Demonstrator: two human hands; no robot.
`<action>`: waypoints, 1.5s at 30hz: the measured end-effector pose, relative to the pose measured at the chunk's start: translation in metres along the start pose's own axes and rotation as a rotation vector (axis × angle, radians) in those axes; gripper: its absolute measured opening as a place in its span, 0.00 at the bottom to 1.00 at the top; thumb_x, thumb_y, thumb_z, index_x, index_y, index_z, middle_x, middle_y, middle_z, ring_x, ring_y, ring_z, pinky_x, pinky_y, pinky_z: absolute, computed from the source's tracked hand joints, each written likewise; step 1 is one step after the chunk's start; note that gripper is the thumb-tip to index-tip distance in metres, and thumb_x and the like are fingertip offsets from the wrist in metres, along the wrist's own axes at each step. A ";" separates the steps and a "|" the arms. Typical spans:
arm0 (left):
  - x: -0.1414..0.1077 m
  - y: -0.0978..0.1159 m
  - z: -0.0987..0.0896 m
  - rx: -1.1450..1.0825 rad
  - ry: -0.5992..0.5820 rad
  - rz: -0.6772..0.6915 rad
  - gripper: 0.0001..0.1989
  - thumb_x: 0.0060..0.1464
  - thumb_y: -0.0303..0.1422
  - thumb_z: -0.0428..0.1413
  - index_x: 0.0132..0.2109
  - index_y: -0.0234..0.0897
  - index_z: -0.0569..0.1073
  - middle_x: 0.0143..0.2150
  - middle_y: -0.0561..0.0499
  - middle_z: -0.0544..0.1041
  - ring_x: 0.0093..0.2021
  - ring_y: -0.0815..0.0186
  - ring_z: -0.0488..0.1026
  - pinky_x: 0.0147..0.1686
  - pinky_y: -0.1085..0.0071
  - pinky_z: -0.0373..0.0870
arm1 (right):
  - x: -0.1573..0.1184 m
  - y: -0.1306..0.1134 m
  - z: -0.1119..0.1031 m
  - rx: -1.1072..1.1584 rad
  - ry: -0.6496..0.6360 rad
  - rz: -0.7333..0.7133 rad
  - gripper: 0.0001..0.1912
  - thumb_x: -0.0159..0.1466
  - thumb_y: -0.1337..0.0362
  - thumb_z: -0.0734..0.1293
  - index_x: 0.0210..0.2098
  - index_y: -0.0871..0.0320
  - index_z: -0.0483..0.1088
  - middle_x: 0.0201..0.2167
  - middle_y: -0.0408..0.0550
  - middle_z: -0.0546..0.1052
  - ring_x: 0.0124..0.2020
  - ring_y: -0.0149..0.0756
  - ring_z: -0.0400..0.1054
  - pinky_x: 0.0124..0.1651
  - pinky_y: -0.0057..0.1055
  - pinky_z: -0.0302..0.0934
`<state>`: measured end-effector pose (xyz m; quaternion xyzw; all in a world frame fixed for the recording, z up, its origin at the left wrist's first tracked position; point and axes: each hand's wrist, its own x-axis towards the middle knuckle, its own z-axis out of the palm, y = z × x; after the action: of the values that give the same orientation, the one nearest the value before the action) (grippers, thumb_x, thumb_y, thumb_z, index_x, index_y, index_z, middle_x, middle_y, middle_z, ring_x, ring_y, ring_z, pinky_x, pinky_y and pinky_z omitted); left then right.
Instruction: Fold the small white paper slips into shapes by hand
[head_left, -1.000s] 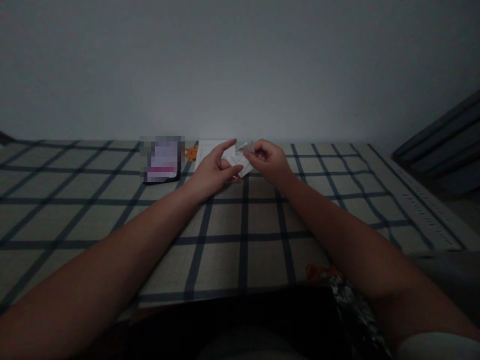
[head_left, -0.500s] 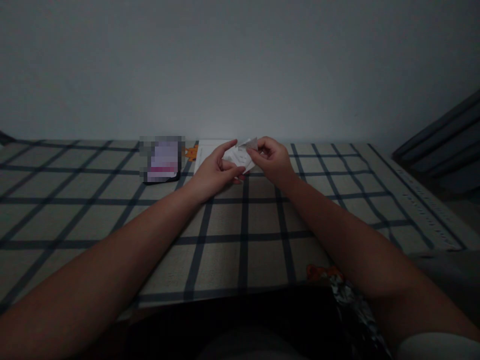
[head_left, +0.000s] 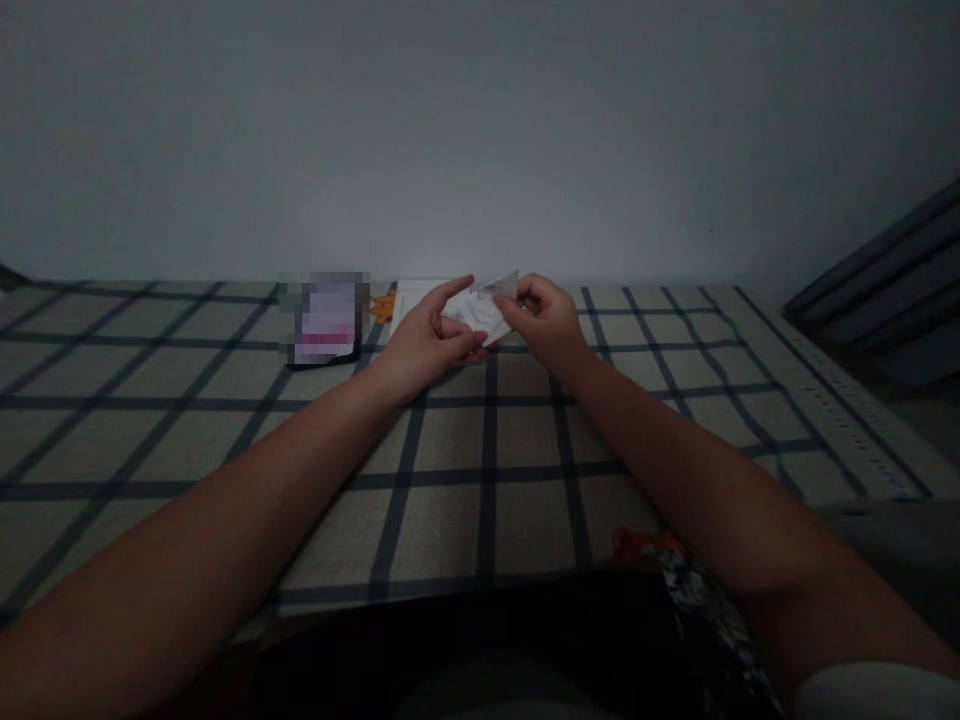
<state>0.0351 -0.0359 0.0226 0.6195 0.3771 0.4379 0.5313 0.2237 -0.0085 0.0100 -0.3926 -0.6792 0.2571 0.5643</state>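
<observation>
Between my hands is a piece of folded white paper [head_left: 486,312], with a pointed flap standing up at its top. My left hand [head_left: 429,338] grips its lower left edge between thumb and fingers, the index finger stretched out above. On the right side, my right hand [head_left: 544,312] pinches the flap between thumb and bent fingers. Behind the hands lies a flat white sheet [head_left: 409,300], partly covered by my left hand. The exact shape of the folds is too dim to make out.
A dark-edged phone-like device [head_left: 328,322], its screen lit and partly blurred, lies left of my hands. The checked tablecloth [head_left: 450,510] covers the table, which meets a plain wall [head_left: 480,130]. Dark folded fabric [head_left: 892,300] is at the right.
The paper's pointed flap stands slightly higher and more open. My left hand has shifted a little to the left; my right hand keeps nearly the same place.
</observation>
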 end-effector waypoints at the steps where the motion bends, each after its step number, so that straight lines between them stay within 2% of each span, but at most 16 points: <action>1: 0.000 0.000 0.000 -0.008 0.008 -0.007 0.46 0.50 0.28 0.66 0.73 0.40 0.58 0.27 0.57 0.80 0.29 0.65 0.81 0.36 0.70 0.78 | 0.000 0.000 0.000 0.010 -0.005 0.006 0.17 0.61 0.50 0.72 0.28 0.54 0.65 0.24 0.40 0.64 0.28 0.31 0.57 0.31 0.31 0.52; 4: -0.001 -0.001 0.002 -0.043 0.017 -0.016 0.47 0.49 0.28 0.66 0.74 0.40 0.58 0.27 0.58 0.79 0.29 0.65 0.81 0.35 0.69 0.78 | 0.000 -0.001 0.000 0.048 -0.028 0.021 0.17 0.61 0.50 0.72 0.29 0.54 0.65 0.24 0.40 0.65 0.28 0.31 0.58 0.31 0.31 0.53; 9: -0.002 -0.001 0.005 -0.064 -0.037 -0.020 0.50 0.49 0.27 0.67 0.75 0.38 0.54 0.28 0.55 0.82 0.31 0.65 0.82 0.36 0.70 0.78 | 0.001 0.000 0.000 0.043 -0.002 0.014 0.16 0.61 0.51 0.72 0.30 0.54 0.66 0.24 0.40 0.64 0.28 0.31 0.58 0.31 0.31 0.53; 15: -0.002 0.000 0.002 -0.042 -0.027 -0.012 0.51 0.48 0.27 0.68 0.75 0.37 0.55 0.27 0.56 0.81 0.29 0.65 0.81 0.35 0.70 0.77 | 0.000 -0.002 0.000 0.046 -0.015 0.014 0.15 0.62 0.52 0.71 0.30 0.55 0.66 0.25 0.40 0.64 0.28 0.30 0.57 0.30 0.31 0.53; 22: -0.002 -0.002 0.004 -0.009 0.037 -0.009 0.47 0.51 0.30 0.68 0.74 0.37 0.57 0.24 0.59 0.77 0.27 0.67 0.79 0.34 0.71 0.78 | 0.000 -0.002 0.002 0.071 -0.061 -0.022 0.17 0.62 0.50 0.71 0.31 0.55 0.66 0.25 0.39 0.67 0.28 0.29 0.59 0.30 0.29 0.54; 26: 0.000 -0.004 0.003 0.003 0.011 -0.033 0.44 0.51 0.31 0.68 0.72 0.38 0.61 0.27 0.57 0.78 0.28 0.66 0.79 0.32 0.70 0.78 | 0.001 -0.002 0.001 0.044 -0.043 -0.070 0.17 0.62 0.52 0.72 0.29 0.56 0.66 0.23 0.37 0.63 0.25 0.27 0.55 0.28 0.28 0.51; 32: 0.000 -0.006 0.002 -0.010 0.050 0.035 0.41 0.50 0.31 0.69 0.70 0.42 0.65 0.30 0.57 0.77 0.27 0.68 0.76 0.33 0.69 0.79 | 0.001 0.000 0.002 0.162 -0.131 -0.034 0.17 0.62 0.50 0.72 0.33 0.56 0.68 0.27 0.40 0.71 0.29 0.28 0.63 0.31 0.28 0.58; 38: 0.001 -0.004 -0.001 -0.019 0.051 0.062 0.41 0.47 0.28 0.70 0.68 0.41 0.68 0.33 0.52 0.80 0.25 0.69 0.75 0.27 0.73 0.74 | -0.001 0.000 0.003 0.193 -0.134 -0.010 0.17 0.61 0.50 0.73 0.32 0.56 0.67 0.26 0.39 0.69 0.28 0.28 0.62 0.29 0.28 0.57; 45: 0.003 -0.011 0.002 -0.058 0.064 0.051 0.42 0.47 0.30 0.69 0.69 0.41 0.66 0.35 0.52 0.80 0.28 0.69 0.76 0.32 0.69 0.78 | -0.001 0.001 0.001 0.205 -0.192 0.001 0.19 0.62 0.49 0.73 0.33 0.56 0.66 0.28 0.40 0.70 0.29 0.29 0.63 0.32 0.28 0.59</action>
<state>0.0381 -0.0318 0.0124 0.5989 0.3651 0.4817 0.5254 0.2228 -0.0085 0.0084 -0.3068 -0.6999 0.3621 0.5338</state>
